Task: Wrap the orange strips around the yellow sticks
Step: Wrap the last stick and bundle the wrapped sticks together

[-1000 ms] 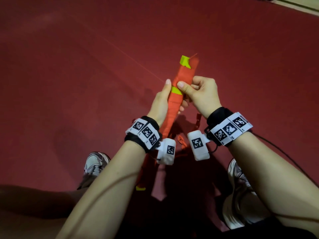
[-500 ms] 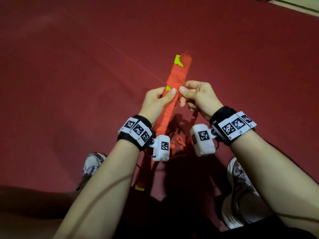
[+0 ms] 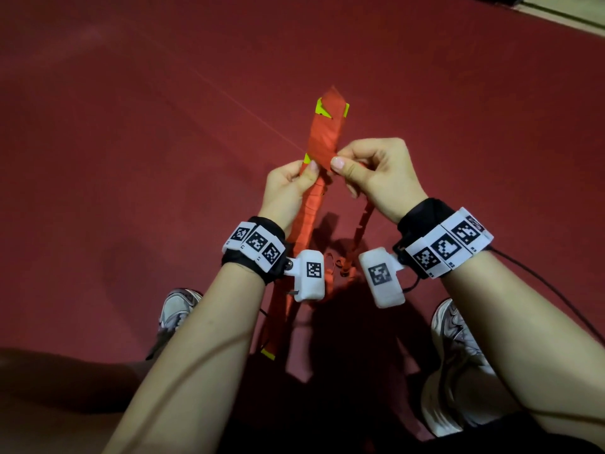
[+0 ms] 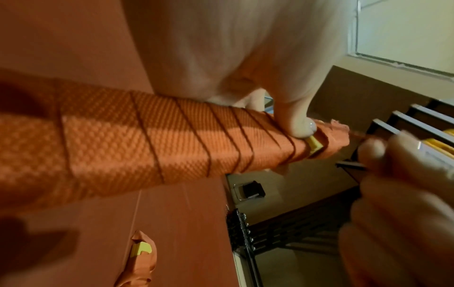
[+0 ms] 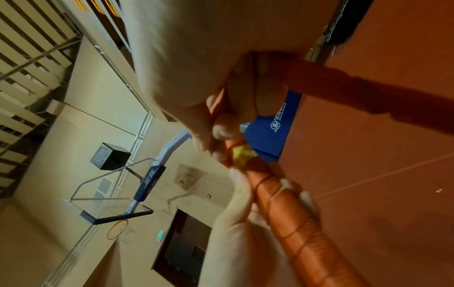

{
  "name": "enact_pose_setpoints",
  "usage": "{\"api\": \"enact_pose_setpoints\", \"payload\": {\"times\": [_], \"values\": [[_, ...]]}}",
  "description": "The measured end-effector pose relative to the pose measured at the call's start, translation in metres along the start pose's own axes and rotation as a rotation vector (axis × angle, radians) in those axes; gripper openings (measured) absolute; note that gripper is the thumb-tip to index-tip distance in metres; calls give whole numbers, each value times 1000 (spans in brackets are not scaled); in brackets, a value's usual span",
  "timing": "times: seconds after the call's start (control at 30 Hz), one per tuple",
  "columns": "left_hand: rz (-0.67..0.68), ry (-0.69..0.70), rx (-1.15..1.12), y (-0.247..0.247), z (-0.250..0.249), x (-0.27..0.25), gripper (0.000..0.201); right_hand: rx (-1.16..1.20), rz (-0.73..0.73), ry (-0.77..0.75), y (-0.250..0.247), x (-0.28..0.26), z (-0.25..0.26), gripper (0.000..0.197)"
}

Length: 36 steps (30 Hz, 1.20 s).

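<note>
A yellow stick (image 3: 307, 224), wrapped in an orange strip, slants up from near my feet. My left hand (image 3: 309, 172) grips it near its top, the thumb pressing beside a bare yellow patch (image 3: 307, 157). In the left wrist view the thumb (image 4: 301, 126) sits by the yellow end (image 4: 314, 145). My right hand (image 3: 340, 165) pinches the orange strip (image 3: 361, 224) just right of the stick, and the loose tail hangs down to the floor. A second orange-wrapped piece (image 3: 327, 126) with yellow corners shows beyond my hands. In the left wrist view that piece (image 4: 141, 250) lies on the floor.
Red sports floor (image 3: 131, 158) lies all around. My two shoes (image 3: 176, 309) (image 3: 455, 339) stand below the hands. A black cable (image 3: 540, 283) runs off my right wrist. The right wrist view shows a basketball hoop (image 5: 117, 231) and a blue pad (image 5: 270, 132).
Both hands have drifted a little left and down. My left thumb went from lying straight along the stick to pressing on it. The right hand has pulled the strip across the stick.
</note>
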<state>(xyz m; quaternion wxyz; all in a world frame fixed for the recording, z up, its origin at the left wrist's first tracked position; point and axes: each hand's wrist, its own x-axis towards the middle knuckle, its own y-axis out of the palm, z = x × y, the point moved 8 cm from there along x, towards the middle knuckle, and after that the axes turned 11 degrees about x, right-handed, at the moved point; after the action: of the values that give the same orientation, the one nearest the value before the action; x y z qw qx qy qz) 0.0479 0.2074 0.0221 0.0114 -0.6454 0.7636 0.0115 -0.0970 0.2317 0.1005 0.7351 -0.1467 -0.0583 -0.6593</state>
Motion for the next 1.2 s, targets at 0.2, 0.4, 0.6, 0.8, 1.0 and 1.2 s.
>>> {"api": "enact_pose_setpoints", "payload": {"times": [0.2, 0.4, 0.6, 0.8, 1.0, 1.2], "values": [[70, -32, -20, -1, 2, -4, 36, 83, -141, 160, -14, -2, -37, 20], [149, -128, -184, 23, 5, -11, 32, 189, 67, 240, -2, -7, -50, 41], [257, -217, -146, 45, 2, -17, 72, 253, 129, 245, 5, -9, -49, 30], [330, -302, -138, 46, 9, -13, 94, 286, 160, 230, 12, -9, -39, 19], [60, -120, 193, 26, -3, -1, 90, 329, -114, 203, 7, -12, -44, 23], [-163, 150, 576, 17, 1, -7, 55, -3, -304, 199, -8, -17, -46, 33]]}}
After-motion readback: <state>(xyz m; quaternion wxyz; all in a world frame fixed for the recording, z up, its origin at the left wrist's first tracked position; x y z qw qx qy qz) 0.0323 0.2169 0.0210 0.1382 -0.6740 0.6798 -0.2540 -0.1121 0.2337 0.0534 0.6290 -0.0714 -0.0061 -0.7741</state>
